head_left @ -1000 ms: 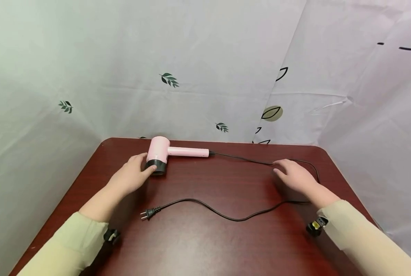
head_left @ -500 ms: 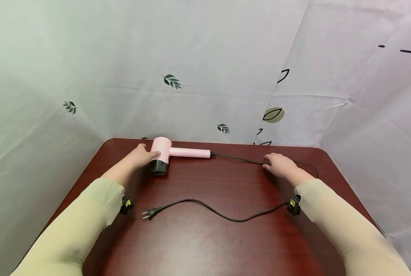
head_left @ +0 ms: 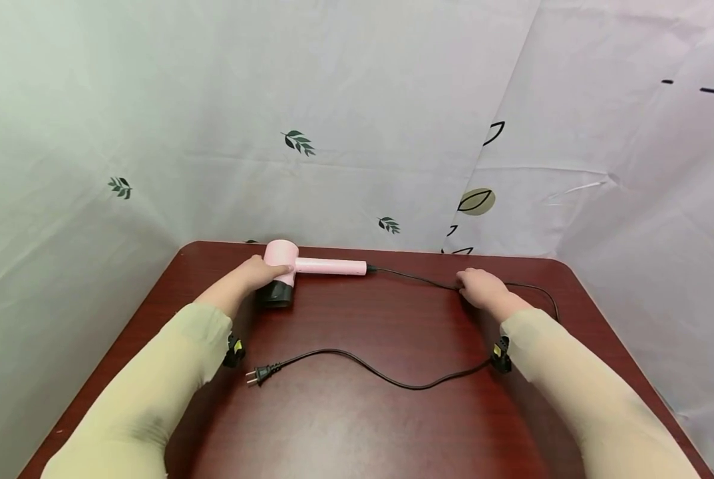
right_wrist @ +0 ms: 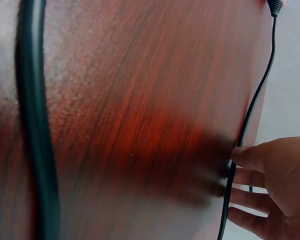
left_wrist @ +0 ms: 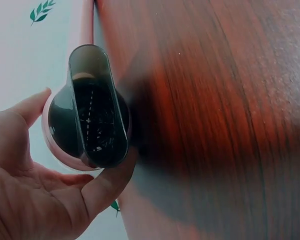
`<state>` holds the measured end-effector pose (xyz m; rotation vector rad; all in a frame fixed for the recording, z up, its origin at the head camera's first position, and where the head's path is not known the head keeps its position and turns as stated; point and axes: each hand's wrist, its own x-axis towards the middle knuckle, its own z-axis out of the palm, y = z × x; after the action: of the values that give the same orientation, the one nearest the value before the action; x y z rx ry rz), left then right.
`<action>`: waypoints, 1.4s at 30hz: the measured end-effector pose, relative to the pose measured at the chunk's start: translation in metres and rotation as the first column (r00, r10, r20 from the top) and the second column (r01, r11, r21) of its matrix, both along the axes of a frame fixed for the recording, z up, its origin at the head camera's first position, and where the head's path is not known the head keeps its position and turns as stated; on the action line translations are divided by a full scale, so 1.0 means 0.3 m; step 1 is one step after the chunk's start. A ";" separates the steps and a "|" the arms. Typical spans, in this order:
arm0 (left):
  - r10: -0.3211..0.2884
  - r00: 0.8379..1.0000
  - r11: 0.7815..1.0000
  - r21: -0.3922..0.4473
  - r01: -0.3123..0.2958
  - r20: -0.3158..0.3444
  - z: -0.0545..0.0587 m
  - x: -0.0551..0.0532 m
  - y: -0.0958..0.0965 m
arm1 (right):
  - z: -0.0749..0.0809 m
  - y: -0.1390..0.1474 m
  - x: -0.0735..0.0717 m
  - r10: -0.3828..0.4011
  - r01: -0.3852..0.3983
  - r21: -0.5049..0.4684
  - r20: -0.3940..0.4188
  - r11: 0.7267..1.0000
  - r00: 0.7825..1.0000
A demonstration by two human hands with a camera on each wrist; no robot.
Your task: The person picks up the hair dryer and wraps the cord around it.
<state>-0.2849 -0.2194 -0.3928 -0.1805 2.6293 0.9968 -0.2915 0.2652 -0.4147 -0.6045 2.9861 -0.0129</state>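
A pink hair dryer (head_left: 281, 253) lies at the back left of the table, its handle (head_left: 331, 267) pointing right and its black nozzle (head_left: 277, 294) facing the near side. My left hand (head_left: 251, 274) grips the barrel, thumb across the top; the left wrist view shows the fingers curled round the other side, below the flat nozzle (left_wrist: 99, 107). At the back right, my right hand (head_left: 484, 291) pinches the black power cord (right_wrist: 256, 95), with thumb and fingers at it in the right wrist view. Part of the cord is hidden beneath the right arm.
The cord runs back across the middle of the dark red wooden table (head_left: 357, 426) to a two-pin plug (head_left: 261, 374) at the left. A white leaf-patterned curtain (head_left: 345, 120) hangs behind and on both sides. Small cameras sit at both wrists.
My left hand has moved up from beside the nozzle and taken hold of the hair dryer's barrel. The right hand has shifted left along the cord and closed on it.
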 end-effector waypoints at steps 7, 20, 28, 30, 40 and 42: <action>0.014 1.000 1.000 0.023 -0.014 0.003 -0.014 -0.012 -0.016 | -0.008 -0.012 -0.003 -0.020 0.020 0.025 0.024 0.999 0.999; 0.100 0.995 0.983 0.158 -0.096 -0.017 -0.021 0.033 -0.052 | 0.016 -0.029 0.067 0.016 -0.020 -0.048 -0.089 0.999 0.996; 0.162 0.980 0.968 0.213 -0.135 -0.118 0.009 0.089 -0.039 | 0.040 -0.034 0.123 0.094 -0.135 -0.114 -0.304 0.984 0.948; 0.178 0.973 0.966 0.216 -0.144 -0.147 0.015 0.104 -0.031 | 0.044 -0.037 0.135 0.118 -0.172 -0.131 -0.346 0.976 0.931; 0.237 0.949 0.941 0.292 -0.172 -0.206 0.030 0.164 0.014 | 0.092 -0.096 0.202 0.316 -0.407 -0.107 -0.465 0.907 0.827; 0.236 0.949 0.941 0.291 -0.171 -0.207 0.030 0.172 0.017 | 0.106 -0.116 0.214 0.349 -0.448 -0.106 -0.480 0.888 0.805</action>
<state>-0.2332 -0.2142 -0.3837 -0.2904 2.6875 1.5247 -0.2272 0.2303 -0.3830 -1.4478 3.2317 -0.1952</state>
